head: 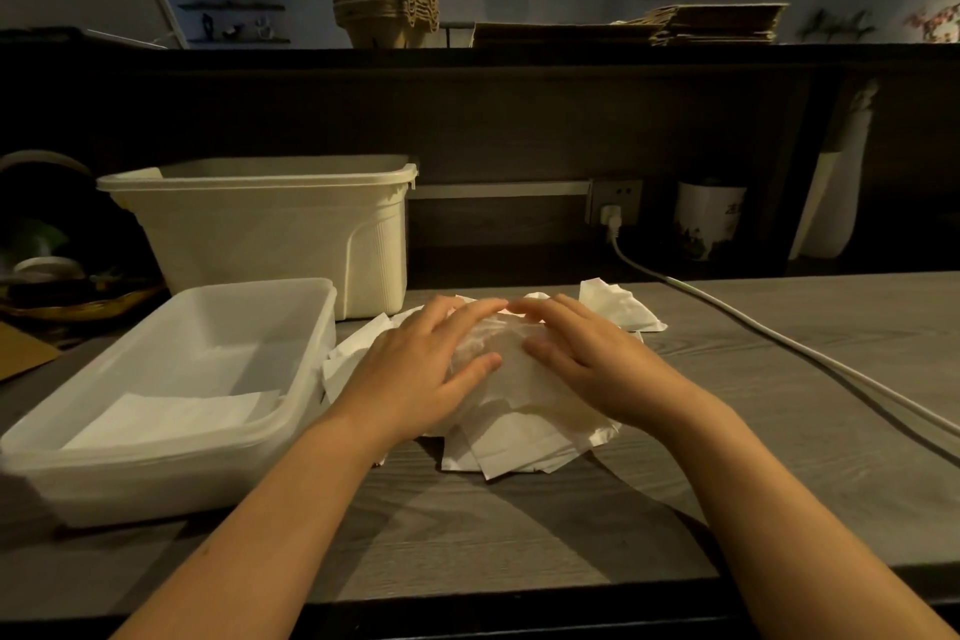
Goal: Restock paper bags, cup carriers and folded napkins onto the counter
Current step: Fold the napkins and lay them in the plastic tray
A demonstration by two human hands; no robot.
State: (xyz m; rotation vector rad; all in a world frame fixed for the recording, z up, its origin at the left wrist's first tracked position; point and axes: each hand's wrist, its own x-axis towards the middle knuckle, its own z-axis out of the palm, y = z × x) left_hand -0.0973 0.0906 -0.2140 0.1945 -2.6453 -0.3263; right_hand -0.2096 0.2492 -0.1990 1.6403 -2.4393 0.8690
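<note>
Head view: left hand point(421, 372) and right hand point(589, 361) both lie flat, fingers straight, pressing the napkins point(519, 437) under them on the table point(779, 442). Squaring up the pile, I'd guess, with the tray point(156, 489) just left for loading.

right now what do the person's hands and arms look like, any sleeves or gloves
Both the left hand and the right hand are bare: no gloves, rings, watch or bracelet show. The arms are uncovered too, with no sleeves in view.
</note>
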